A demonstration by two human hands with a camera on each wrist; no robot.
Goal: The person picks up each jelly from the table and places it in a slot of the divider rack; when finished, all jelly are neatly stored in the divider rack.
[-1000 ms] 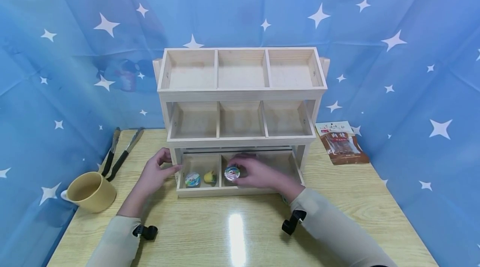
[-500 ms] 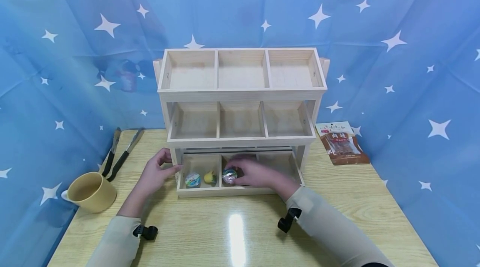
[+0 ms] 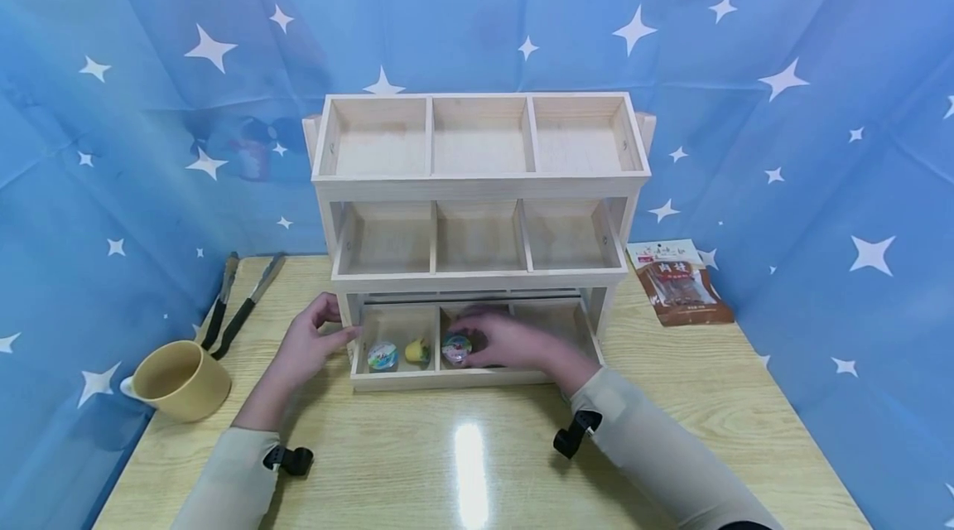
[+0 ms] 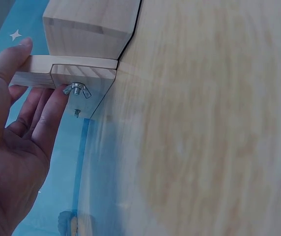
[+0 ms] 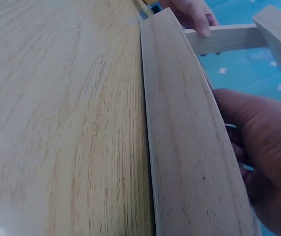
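Note:
A three-tier wooden rack [image 3: 480, 190] with divided trays stands on the table. My right hand [image 3: 510, 344] reaches into the middle compartment of its bottom tray, thumb and fingers around a small jelly cup [image 3: 456, 349] with a printed foil lid. My left hand [image 3: 309, 348] holds the rack's left side; in the left wrist view its fingertips lie beside a wing nut [image 4: 76, 89]. The bottom tray's left compartment contains another lidded jelly cup [image 3: 383, 357] and a small yellow cup [image 3: 417, 351] lying tipped. In the right wrist view, the front board [image 5: 184, 118] hides the held cup.
On the left are a yellow mug [image 3: 182, 381] and black-handled tongs [image 3: 242, 315]. A brown food packet [image 3: 681, 286] lies to the rack's right. Something small and teal [image 3: 564, 394] peeks out by my right wrist. A starry blue curtain [image 3: 477, 16] hangs behind.
My right hand has shifted slightly left and lower with the jelly cup, whose lid has changed its tilt and glare. The left hand has stayed in place.

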